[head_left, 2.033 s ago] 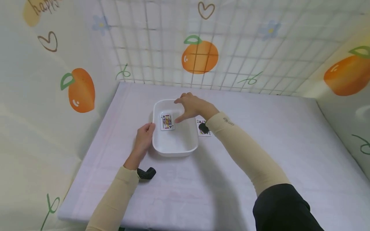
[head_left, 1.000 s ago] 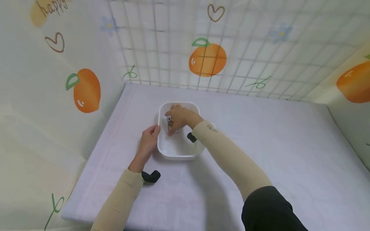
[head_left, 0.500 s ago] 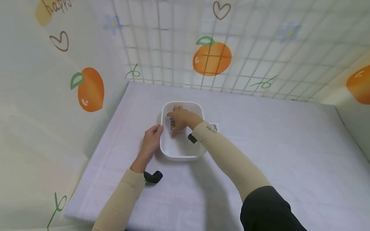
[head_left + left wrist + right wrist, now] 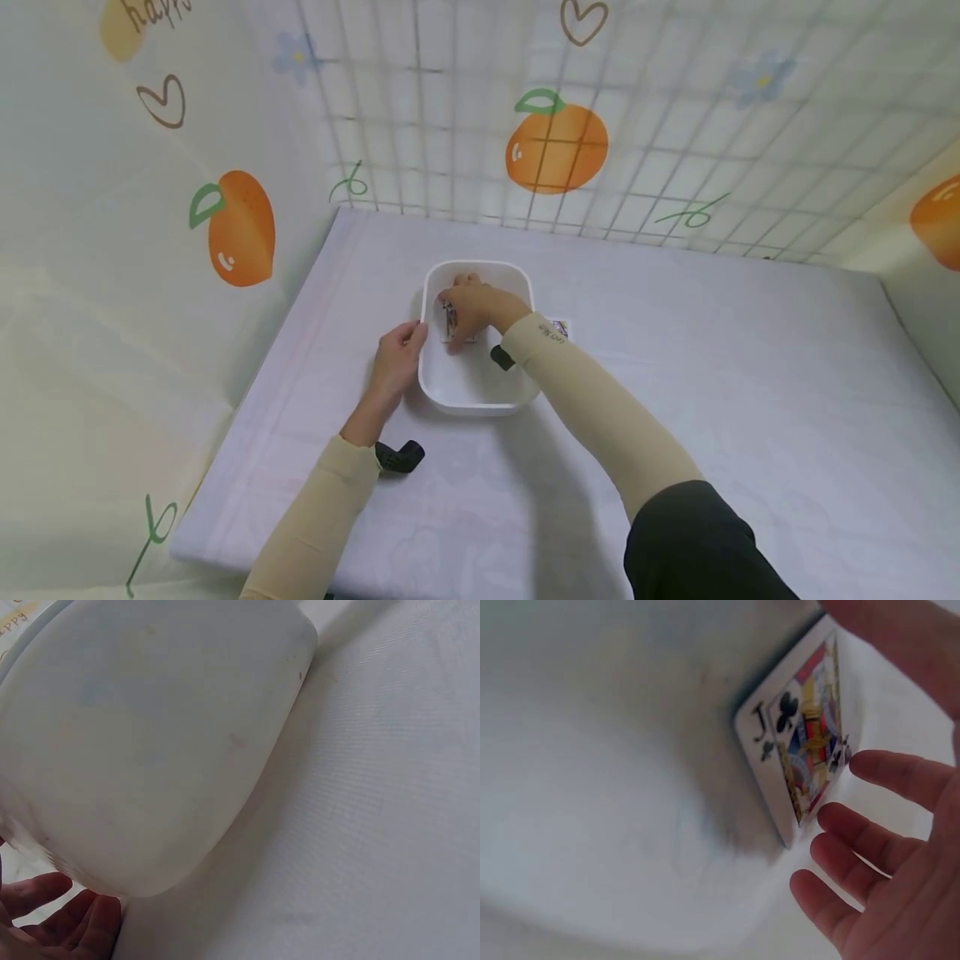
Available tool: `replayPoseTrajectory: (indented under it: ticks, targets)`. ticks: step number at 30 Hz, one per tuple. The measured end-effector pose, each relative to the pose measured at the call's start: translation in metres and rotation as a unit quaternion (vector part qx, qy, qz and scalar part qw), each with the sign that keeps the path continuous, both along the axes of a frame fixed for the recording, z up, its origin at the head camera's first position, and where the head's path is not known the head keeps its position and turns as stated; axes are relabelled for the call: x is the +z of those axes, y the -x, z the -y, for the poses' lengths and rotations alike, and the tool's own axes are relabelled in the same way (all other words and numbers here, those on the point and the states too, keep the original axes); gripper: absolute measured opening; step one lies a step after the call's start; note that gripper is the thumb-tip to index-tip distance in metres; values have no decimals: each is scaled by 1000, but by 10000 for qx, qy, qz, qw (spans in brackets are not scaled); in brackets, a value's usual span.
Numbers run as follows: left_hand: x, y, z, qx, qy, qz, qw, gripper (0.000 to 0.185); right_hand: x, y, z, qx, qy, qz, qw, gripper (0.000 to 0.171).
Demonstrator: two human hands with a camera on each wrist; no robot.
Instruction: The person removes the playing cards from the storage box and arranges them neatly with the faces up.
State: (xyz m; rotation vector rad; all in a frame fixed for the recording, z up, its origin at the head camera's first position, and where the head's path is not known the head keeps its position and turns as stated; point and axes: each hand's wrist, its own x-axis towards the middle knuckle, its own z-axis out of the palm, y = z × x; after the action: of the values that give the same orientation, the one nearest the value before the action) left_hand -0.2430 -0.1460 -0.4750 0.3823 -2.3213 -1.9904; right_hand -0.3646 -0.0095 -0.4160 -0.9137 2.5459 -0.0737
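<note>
My right hand (image 4: 471,305) is inside the white tub (image 4: 480,400), at its far left part, and pinches the jack of clubs card (image 4: 804,754), which stands tilted up on its edge. My left hand (image 4: 396,360) rests with relaxed fingers against the left wall of the tub. A second card (image 4: 558,327) lies on the table (image 4: 712,375), just right of the tub.

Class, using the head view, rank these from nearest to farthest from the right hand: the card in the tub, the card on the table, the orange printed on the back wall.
1. Card in the tub, at its fingers.
2. Card on the table, right of the tub.
3. Printed orange, back wall.
</note>
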Motion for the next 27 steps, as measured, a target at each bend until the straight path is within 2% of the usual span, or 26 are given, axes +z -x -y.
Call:
replayPoseTrajectory:
  ticks: [7, 27]
  targets:
    - [0, 1, -1, 19, -36, -61, 10000, 41, 1, 2, 2, 120, -56, -48, 9999, 91]
    - [0, 2, 2, -83, 9, -56, 9999, 44, 1, 6, 4, -82, 101, 104, 9999, 87]
